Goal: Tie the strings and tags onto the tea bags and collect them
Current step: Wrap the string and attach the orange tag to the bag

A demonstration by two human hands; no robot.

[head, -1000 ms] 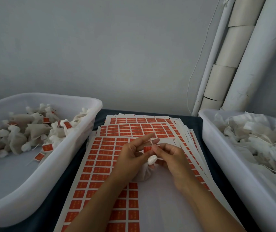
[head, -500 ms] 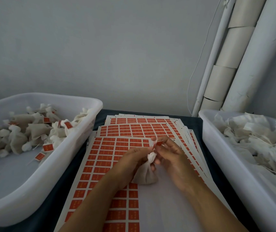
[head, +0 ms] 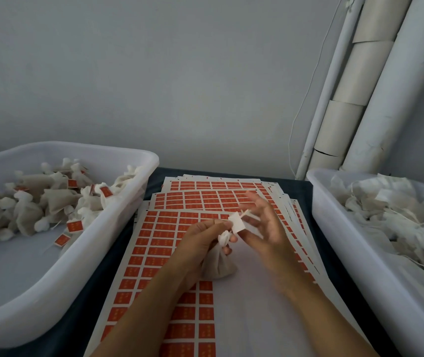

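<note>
The tea bag [head: 219,264] rests on the label sheets [head: 154,243] beneath the left hand [head: 200,240], which pinches its gathered neck, while the right hand [head: 267,228], fingers spread, seemingly holds the string [head: 251,215] beside a white tag [head: 237,222], bins [head: 118,222] flanking both.

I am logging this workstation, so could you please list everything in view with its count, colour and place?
tea bag: one, beige, centre, on the sheets
tag: one, white side showing, above that bag
left tub: one, white, left, holding tagged bags
right tub: one, white, right, holding white untagged bags
tag sheets: several, orange on white, stacked at centre
tubes: several, white and beige, right corner
left hand: grips the bag's neck
right hand: fingers spread beside the tag
</note>
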